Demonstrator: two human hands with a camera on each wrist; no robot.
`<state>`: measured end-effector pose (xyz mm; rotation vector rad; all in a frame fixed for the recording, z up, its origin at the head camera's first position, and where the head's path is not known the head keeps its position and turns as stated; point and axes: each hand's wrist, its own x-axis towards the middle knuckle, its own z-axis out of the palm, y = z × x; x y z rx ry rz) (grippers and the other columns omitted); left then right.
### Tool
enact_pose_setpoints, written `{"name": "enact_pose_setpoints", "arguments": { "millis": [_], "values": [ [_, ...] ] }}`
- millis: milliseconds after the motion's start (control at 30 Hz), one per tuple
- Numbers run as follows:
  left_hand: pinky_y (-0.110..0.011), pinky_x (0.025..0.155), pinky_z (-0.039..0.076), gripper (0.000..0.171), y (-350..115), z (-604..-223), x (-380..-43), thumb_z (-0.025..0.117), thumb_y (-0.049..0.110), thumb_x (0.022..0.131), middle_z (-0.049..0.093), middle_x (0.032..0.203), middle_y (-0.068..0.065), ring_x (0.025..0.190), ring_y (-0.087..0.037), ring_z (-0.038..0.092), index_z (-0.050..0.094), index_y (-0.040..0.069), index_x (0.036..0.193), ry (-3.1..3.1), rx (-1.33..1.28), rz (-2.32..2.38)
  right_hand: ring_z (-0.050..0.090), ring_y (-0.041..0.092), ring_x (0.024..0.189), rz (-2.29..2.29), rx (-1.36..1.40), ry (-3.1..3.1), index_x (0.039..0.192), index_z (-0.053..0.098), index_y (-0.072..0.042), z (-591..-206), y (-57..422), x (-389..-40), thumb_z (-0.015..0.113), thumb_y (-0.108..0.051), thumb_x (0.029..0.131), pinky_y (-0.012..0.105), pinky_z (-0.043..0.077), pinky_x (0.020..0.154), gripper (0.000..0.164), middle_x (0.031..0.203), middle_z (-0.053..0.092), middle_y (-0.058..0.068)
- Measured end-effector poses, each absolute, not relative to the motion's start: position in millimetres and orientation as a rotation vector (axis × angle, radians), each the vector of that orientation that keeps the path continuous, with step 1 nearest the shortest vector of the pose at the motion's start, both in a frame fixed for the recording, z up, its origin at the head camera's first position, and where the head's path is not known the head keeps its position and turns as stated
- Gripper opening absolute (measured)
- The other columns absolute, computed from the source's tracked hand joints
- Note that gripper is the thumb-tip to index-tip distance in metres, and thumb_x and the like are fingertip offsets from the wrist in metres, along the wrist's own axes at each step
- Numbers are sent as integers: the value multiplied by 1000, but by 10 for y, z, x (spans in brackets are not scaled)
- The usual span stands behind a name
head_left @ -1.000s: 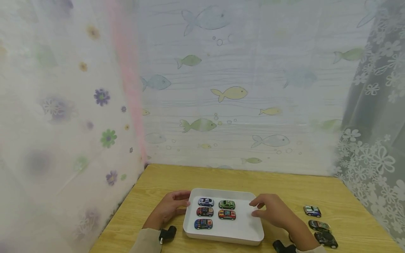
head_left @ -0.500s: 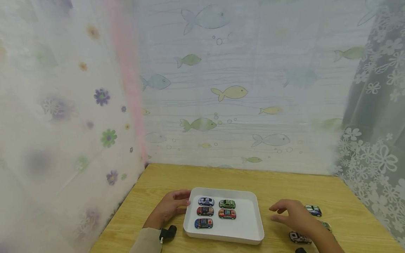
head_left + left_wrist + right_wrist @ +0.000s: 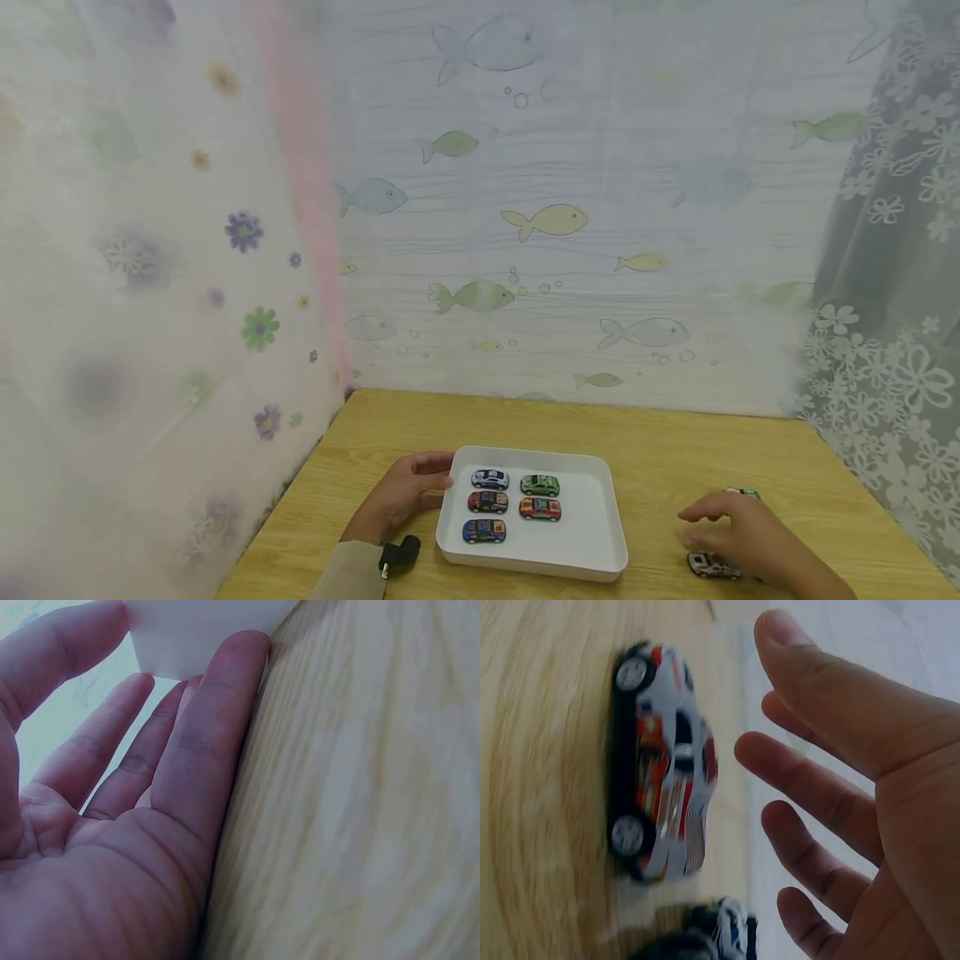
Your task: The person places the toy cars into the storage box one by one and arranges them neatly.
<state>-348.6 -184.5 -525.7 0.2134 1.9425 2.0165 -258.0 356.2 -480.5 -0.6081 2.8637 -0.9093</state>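
Note:
A white tray (image 3: pixel 577 533) lies on the wooden table, bearing several small toy cars in two columns, among them a green car (image 3: pixel 540 485) and a red-orange car (image 3: pixel 540 509). My left hand (image 3: pixel 405 492) touches the tray's left side with extended fingers; the left wrist view shows fingertips against the tray wall (image 3: pixel 202 637). Right of the tray, my right hand (image 3: pixel 738 529) hovers with loosely bent fingers, holding nothing. Nearest to it stands a white toy car (image 3: pixel 679 765) with red and orange markings, also in the head view, a white car (image 3: pixel 712 566) partly under the hand.
Another toy car (image 3: pixel 741 492) shows just beyond the right hand, and a dark-wheeled one (image 3: pixel 731 930) appears low in the right wrist view. A black device (image 3: pixel 401 552) sits at the left wrist. Patterned curtains (image 3: pixel 555 292) enclose the table (image 3: pixel 480 417) behind and on the sides.
My right hand has moved from the tray's right edge rightward to the loose toy cars, now covering some of them. The left hand and the cars in the tray stay put.

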Motion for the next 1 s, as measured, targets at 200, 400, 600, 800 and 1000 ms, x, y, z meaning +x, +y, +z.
{"name": "enact_pose_setpoints", "arguments": {
  "millis": [200,400,600,800,1000],
  "values": [
    [-45,96,61,57,-1878,-5270,-3462,75,10,95,55,149,-21,121,-28,66,54,2,147,1943,204,2018,70,9,104,-952,-752,2717,119,77,-14,-4869,3813,-2609,78,-35,91,27,60,77,35,115,77,5],
    [-46,96,61,58,-1926,-5325,-3401,75,9,94,56,148,-22,120,-28,66,53,0,147,1935,177,2023,70,7,94,-1026,-890,2589,117,78,-5,-4937,3886,-2625,78,-28,92,24,59,70,34,109,78,3],
    [-46,96,61,58,-1897,-5333,-3439,76,9,93,57,147,-21,120,-27,66,54,0,146,1936,200,2040,69,4,94,-997,-837,2581,113,80,-13,-4942,3947,-2636,80,-28,90,22,58,72,27,106,78,-7],
    [-45,95,61,55,-1826,-5308,-3481,76,10,94,59,145,-19,119,-27,67,57,1,144,1930,217,2048,67,-2,90,-1039,-892,2511,112,81,-13,-4996,4052,-2667,77,-16,93,22,56,68,19,104,77,-11],
    [-45,95,61,54,-1844,-5269,-3450,76,10,94,61,144,-17,118,-26,67,58,2,144,1932,200,2048,67,-4,89,-1058,-1106,2459,112,81,-15,-5058,4057,-2758,76,-4,91,22,55,64,24,105,76,-14]
  ]
}}
